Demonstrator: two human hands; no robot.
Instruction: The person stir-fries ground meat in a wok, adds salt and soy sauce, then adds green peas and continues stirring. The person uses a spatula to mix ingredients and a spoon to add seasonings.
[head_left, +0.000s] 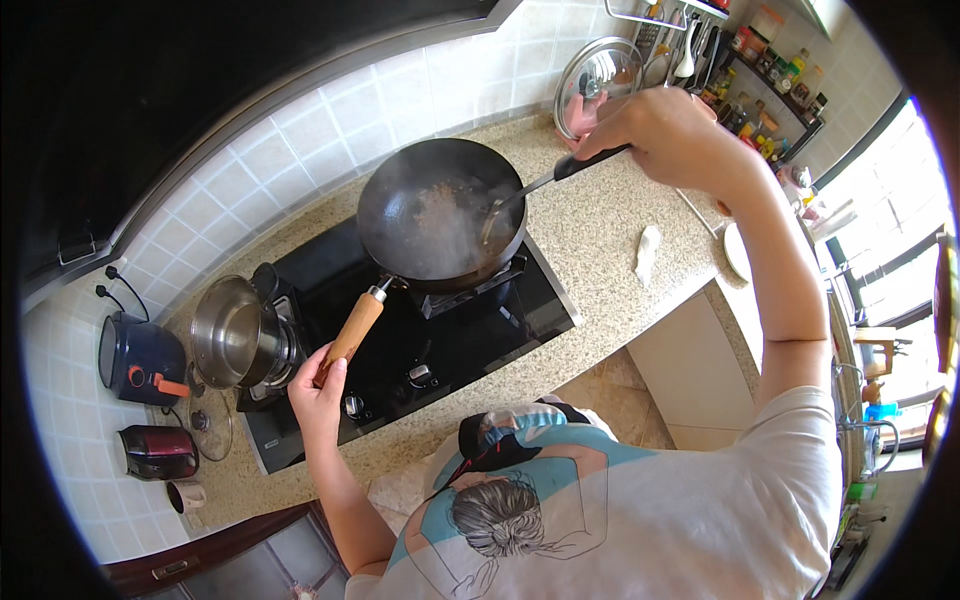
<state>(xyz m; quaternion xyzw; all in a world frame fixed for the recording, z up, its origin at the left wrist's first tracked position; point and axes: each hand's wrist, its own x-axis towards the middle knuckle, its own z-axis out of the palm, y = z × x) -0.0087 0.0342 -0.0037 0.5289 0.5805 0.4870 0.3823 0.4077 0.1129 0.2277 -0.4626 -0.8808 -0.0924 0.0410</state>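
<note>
A dark wok (405, 187) sits over the right burner, tilted, with steam rising from it. Small light brown bits of food (441, 206) lie on its inner surface. My left hand (316, 386) is wrapped around the wok's wooden handle (356, 326). High at the right, my right hand (667, 139) grips the black handle of a metal spatula (536, 184). The spatula's head reaches into the right side of the wok, partly veiled by steam.
A steel pot (229, 334) stands at the left burner of the black glass hob (450, 352). Beyond it are an air fryer (142, 356), a kettle (159, 452), a glass lid (210, 427) and a mug (186, 496). Another glass lid (596, 82) leans at the back. A crumpled white tissue (646, 255) lies on the counter.
</note>
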